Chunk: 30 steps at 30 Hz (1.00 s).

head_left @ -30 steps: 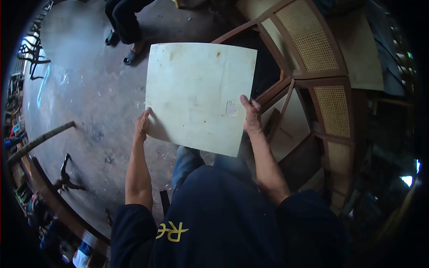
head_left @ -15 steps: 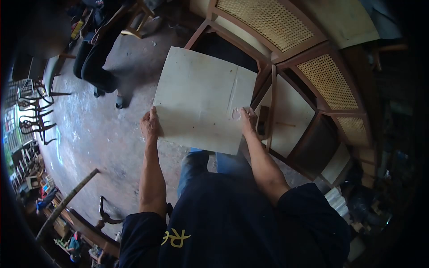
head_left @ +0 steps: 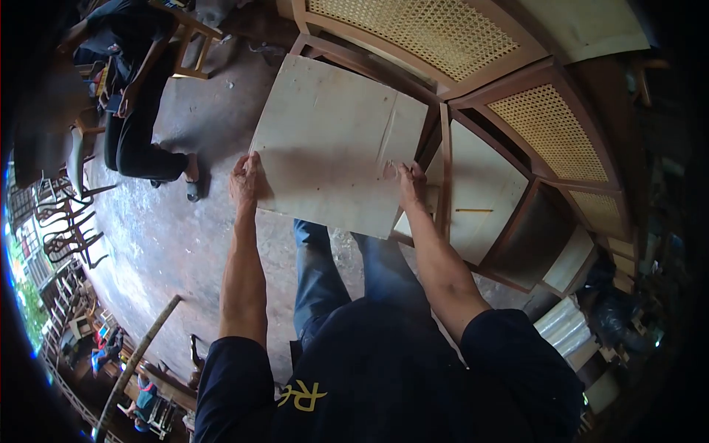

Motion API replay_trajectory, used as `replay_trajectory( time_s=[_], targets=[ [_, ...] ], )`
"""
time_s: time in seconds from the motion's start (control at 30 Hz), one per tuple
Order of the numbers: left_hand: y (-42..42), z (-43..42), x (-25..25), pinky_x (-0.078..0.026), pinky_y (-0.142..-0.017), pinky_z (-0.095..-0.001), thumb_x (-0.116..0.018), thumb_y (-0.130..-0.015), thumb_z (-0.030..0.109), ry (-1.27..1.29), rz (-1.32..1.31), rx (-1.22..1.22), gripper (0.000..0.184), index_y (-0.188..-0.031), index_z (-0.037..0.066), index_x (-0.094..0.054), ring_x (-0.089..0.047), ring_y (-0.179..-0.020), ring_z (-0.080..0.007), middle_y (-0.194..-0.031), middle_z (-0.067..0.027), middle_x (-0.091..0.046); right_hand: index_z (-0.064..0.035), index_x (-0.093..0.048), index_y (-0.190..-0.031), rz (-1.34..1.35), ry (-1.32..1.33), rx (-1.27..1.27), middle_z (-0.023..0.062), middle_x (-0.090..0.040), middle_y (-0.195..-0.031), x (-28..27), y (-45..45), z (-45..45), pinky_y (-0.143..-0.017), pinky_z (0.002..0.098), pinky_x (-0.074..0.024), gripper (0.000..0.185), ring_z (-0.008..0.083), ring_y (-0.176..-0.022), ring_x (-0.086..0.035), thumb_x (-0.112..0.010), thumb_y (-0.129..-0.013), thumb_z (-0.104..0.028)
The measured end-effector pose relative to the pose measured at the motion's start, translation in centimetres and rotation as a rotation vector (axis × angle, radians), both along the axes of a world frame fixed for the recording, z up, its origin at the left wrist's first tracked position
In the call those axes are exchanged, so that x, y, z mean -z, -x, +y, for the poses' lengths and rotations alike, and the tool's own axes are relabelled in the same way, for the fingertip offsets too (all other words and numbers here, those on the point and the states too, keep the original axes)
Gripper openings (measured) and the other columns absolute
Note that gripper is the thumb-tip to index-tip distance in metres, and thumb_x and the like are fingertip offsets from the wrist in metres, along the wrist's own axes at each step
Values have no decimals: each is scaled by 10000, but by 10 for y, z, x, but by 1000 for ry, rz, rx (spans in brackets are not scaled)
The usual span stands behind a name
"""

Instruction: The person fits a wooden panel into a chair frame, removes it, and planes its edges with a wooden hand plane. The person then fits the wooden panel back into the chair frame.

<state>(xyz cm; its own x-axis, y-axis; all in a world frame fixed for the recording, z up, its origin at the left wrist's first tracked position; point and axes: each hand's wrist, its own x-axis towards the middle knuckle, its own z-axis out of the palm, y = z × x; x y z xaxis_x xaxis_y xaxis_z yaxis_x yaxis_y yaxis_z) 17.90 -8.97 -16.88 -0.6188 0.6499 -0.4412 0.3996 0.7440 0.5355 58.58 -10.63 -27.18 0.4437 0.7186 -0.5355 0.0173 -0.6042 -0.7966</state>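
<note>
A pale, roughly square plywood panel [head_left: 332, 140] is held out in front of me, tilted. My left hand [head_left: 244, 181] grips its left edge, thumb on the upper face. On the opposite edge my right hand [head_left: 411, 184] is closed, its thumb near a worn mark on the surface. The panel's far end overlaps the opening of a brown wooden bench frame [head_left: 445, 173] with woven cane backs [head_left: 425, 33]. Whether the panel touches the frame I cannot tell. Beside it, a pencil [head_left: 473, 210] lies on another pale board [head_left: 480, 184] set in the frame.
At the upper left sits a person in dark clothes [head_left: 144, 140] with sandalled feet on the concrete floor [head_left: 162, 236]. Dark chair frames [head_left: 70, 225] stand farther left. A wooden pole [head_left: 140, 354] slants at the lower left. Plastic-wrapped material [head_left: 565, 328] lies at the right.
The panel has moved farther forward, over the opening in the bench frame, with both my hands still on it. My view has shifted, and more of my legs shows.
</note>
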Motion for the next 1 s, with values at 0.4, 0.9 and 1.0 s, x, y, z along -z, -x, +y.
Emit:
replay_trajectory(
  time_s=[0.4, 0.9, 1.0],
  targets=[
    [23, 52, 66, -486, -717, -330, -669, -797, 651, 5, -122, 94, 604, -1106, 135, -733, -649, -778, -173, -769, -73, -683, 14, -580, -1220, 157, -28, 85, 112, -635, -1115, -14, 12, 22, -912, 330, -427, 418, 205, -1016, -571, -651, -858, -181],
    [12, 68, 77, -450, -952, -440, -707, -768, 328, -70, 15, 222, 497, -1240, 176, -669, -575, -1065, -384, -1074, -236, -632, 1, -571, -1222, 145, 66, 135, 92, -625, -1190, -27, 30, 40, -983, 329, -385, 375, 212, -1090, -563, -613, -865, -104],
    [12, 70, 79, -465, -923, -412, -733, -759, 294, -68, 46, 216, 465, -1209, 185, -689, -607, -1040, -347, -1042, -221, -643, -6, -580, -1214, 152, 79, 145, 91, -636, -1144, -28, 33, 42, -933, 330, -416, 387, 206, -1042, -576, -639, -853, -133]
  ],
)
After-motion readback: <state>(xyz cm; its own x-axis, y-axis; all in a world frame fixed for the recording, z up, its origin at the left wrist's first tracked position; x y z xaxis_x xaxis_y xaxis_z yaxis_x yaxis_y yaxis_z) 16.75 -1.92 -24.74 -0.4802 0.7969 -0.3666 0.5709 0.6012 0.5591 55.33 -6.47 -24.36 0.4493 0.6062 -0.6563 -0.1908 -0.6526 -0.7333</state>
